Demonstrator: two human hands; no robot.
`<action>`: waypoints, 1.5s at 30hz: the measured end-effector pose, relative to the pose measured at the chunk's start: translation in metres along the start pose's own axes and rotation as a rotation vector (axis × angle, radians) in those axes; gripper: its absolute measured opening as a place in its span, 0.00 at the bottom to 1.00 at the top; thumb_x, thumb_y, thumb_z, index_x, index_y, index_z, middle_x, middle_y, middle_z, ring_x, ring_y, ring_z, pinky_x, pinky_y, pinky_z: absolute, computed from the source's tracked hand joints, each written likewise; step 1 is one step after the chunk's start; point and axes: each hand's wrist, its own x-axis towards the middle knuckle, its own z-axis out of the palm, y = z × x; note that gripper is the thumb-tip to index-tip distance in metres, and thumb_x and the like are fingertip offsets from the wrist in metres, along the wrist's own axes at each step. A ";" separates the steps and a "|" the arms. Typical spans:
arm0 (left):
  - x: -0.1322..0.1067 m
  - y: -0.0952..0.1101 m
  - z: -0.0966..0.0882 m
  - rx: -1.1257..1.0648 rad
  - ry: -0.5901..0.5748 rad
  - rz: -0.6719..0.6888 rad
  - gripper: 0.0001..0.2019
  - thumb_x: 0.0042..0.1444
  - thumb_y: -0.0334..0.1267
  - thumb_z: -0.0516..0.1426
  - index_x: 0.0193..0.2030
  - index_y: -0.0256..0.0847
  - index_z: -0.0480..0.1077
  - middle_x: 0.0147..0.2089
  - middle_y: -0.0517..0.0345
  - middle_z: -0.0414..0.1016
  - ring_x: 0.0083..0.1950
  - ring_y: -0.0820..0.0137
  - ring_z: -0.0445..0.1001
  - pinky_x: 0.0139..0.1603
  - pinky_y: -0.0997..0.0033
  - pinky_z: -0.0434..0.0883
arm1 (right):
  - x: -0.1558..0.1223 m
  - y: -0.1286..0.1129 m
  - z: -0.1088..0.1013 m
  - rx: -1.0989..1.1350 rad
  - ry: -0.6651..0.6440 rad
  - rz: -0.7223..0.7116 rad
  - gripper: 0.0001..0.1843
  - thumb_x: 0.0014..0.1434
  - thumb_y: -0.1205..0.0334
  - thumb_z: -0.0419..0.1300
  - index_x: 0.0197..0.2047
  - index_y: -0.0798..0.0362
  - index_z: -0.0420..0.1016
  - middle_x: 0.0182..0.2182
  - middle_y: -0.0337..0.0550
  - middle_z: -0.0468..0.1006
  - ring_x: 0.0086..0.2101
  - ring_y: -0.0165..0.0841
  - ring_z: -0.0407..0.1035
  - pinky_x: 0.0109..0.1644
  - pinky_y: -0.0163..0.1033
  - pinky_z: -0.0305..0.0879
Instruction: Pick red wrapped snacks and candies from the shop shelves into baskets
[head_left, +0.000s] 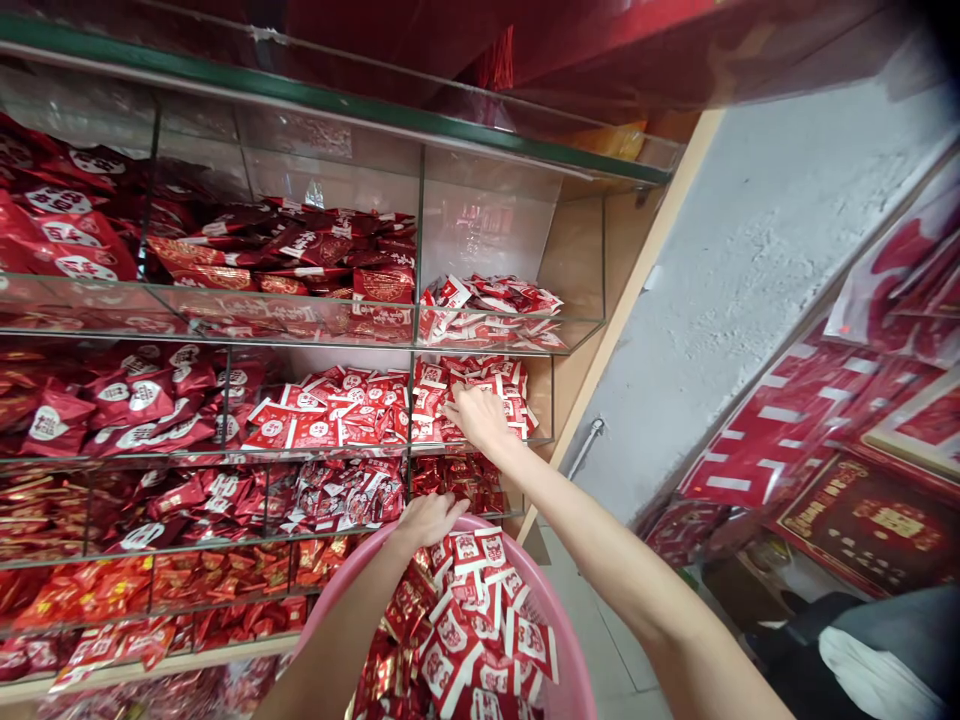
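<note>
My right hand (pixel 478 414) reaches into a glass-fronted shelf compartment, its fingers curled together among small red-and-white candy packets (pixel 514 385). Whether a packet is between those fingers is hidden. Lower down, my left hand (pixel 429 521) is closed over the far rim of a pink plastic basin (pixel 559 610), which stands close against the shelves. Inside the basin, red-and-white packets (pixel 480 625) lie heaped on the right. Darker red and gold wrapped pieces (pixel 401 610) fill its left side.
Glass shelves (pixel 337 112) with dividers hold many red packets (pixel 330 415) on the left. A wooden side panel (pixel 637 270) borders a pale wall (pixel 750 260). At right are red packaged goods (pixel 757 440), a dark red box (pixel 885 520) and part of a grey-and-white cloth item (pixel 892 650).
</note>
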 end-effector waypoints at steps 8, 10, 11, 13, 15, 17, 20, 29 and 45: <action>-0.001 0.002 -0.002 0.001 0.002 -0.003 0.35 0.54 0.60 0.29 0.39 0.41 0.69 0.36 0.49 0.75 0.39 0.60 0.73 0.38 0.62 0.66 | -0.003 -0.001 -0.001 -0.023 0.025 0.024 0.20 0.60 0.50 0.43 0.44 0.57 0.63 0.38 0.55 0.73 0.37 0.41 0.70 0.35 0.40 0.62; -0.001 0.003 -0.003 -0.002 -0.001 -0.007 0.35 0.54 0.60 0.29 0.39 0.41 0.69 0.36 0.49 0.75 0.40 0.60 0.73 0.39 0.63 0.66 | 0.000 -0.004 0.001 -0.022 0.017 0.030 0.18 0.60 0.51 0.46 0.44 0.57 0.63 0.36 0.54 0.74 0.37 0.40 0.70 0.35 0.39 0.63; -0.002 0.003 -0.003 -0.004 -0.001 -0.004 0.35 0.54 0.60 0.29 0.39 0.41 0.69 0.36 0.48 0.75 0.40 0.60 0.73 0.39 0.63 0.66 | 0.001 -0.005 0.002 -0.022 0.010 0.030 0.17 0.60 0.52 0.46 0.44 0.57 0.63 0.36 0.54 0.74 0.37 0.40 0.70 0.35 0.39 0.63; -0.002 0.003 -0.003 -0.006 0.002 -0.001 0.35 0.53 0.60 0.29 0.39 0.41 0.69 0.36 0.48 0.75 0.40 0.60 0.73 0.38 0.62 0.66 | 0.003 -0.006 0.003 -0.026 0.000 0.021 0.17 0.60 0.54 0.46 0.45 0.57 0.63 0.37 0.55 0.74 0.37 0.40 0.70 0.35 0.38 0.63; -0.002 0.003 -0.004 -0.012 0.003 -0.008 0.35 0.53 0.60 0.29 0.39 0.41 0.69 0.36 0.48 0.75 0.40 0.59 0.73 0.39 0.63 0.66 | 0.003 -0.006 0.003 -0.035 0.005 0.003 0.16 0.60 0.54 0.47 0.45 0.57 0.62 0.37 0.55 0.74 0.37 0.40 0.70 0.35 0.38 0.63; -0.002 0.004 -0.004 -0.018 0.001 -0.021 0.34 0.54 0.60 0.30 0.39 0.41 0.69 0.37 0.48 0.75 0.41 0.60 0.73 0.39 0.63 0.66 | 0.001 -0.004 0.001 -0.044 0.016 -0.006 0.15 0.60 0.56 0.46 0.44 0.58 0.62 0.36 0.54 0.74 0.36 0.40 0.71 0.34 0.38 0.63; -0.002 0.004 -0.003 -0.021 -0.005 -0.026 0.34 0.54 0.60 0.31 0.40 0.40 0.69 0.37 0.48 0.75 0.40 0.60 0.73 0.39 0.63 0.66 | -0.002 -0.002 -0.001 -0.053 0.023 0.000 0.13 0.61 0.60 0.45 0.43 0.58 0.62 0.37 0.54 0.73 0.36 0.39 0.71 0.33 0.37 0.63; -0.001 0.001 0.000 -0.031 0.012 -0.006 0.34 0.53 0.61 0.30 0.39 0.42 0.69 0.37 0.49 0.75 0.39 0.61 0.73 0.38 0.64 0.66 | -0.006 0.025 -0.008 0.150 0.241 0.173 0.14 0.61 0.59 0.40 0.40 0.54 0.64 0.37 0.50 0.72 0.34 0.35 0.68 0.33 0.35 0.58; 0.002 0.000 0.002 0.015 -0.008 -0.006 0.36 0.52 0.61 0.28 0.40 0.42 0.69 0.39 0.48 0.75 0.41 0.59 0.73 0.40 0.62 0.66 | -0.060 0.043 0.007 1.249 0.271 0.128 0.16 0.58 0.46 0.46 0.33 0.51 0.61 0.19 0.35 0.64 0.20 0.26 0.59 0.25 0.31 0.56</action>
